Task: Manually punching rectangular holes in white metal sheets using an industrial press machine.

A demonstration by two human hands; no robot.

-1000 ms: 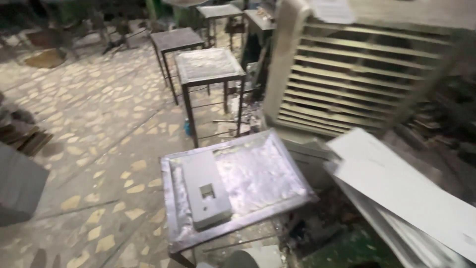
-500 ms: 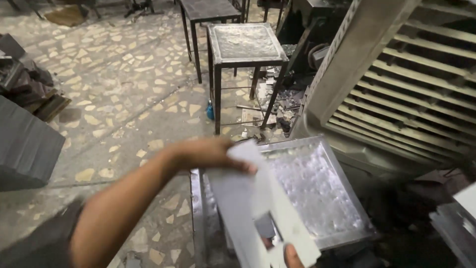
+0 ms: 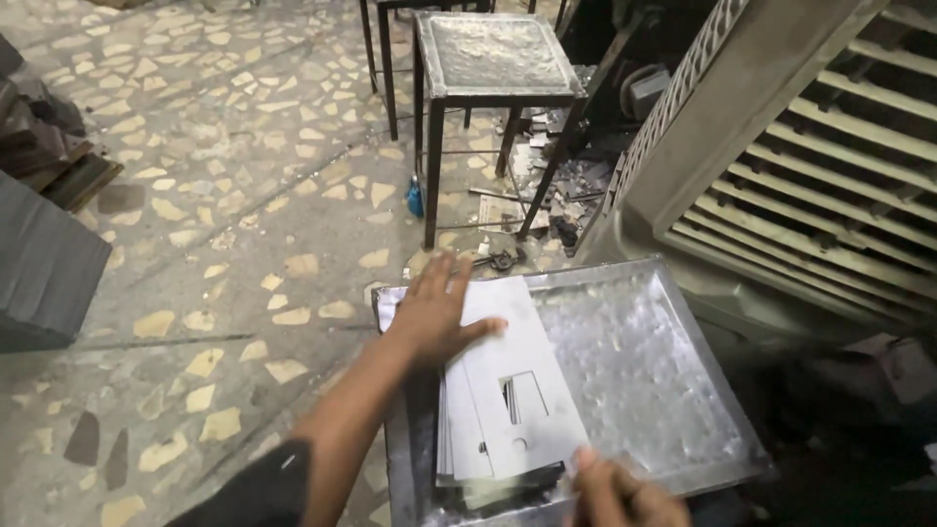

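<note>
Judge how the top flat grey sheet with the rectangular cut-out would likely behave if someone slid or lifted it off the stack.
The sheet looks thin and flat, so probably light but fairly stiff, perhaps flexing slightly. It lies on a stack of similar smooth sheets, so it would likely slide easily. The left hand presses flat on it; the right hand is at its near edge, where thin edges may be sharp.

Left hand (image 3: pixel 436 317): absent a second ago; half a second ago gripping the far end of the raised sheet; now flat on it, fingers spread.
Grey cut-out sheet (image 3: pixel 517 390): earlier lifted and tilted; now lying on the stack on the metal tray-top table (image 3: pixel 634 381).
Right hand (image 3: pixel 620 493): only a fingertip before; now more visible at the sheet's near edge.
</note>
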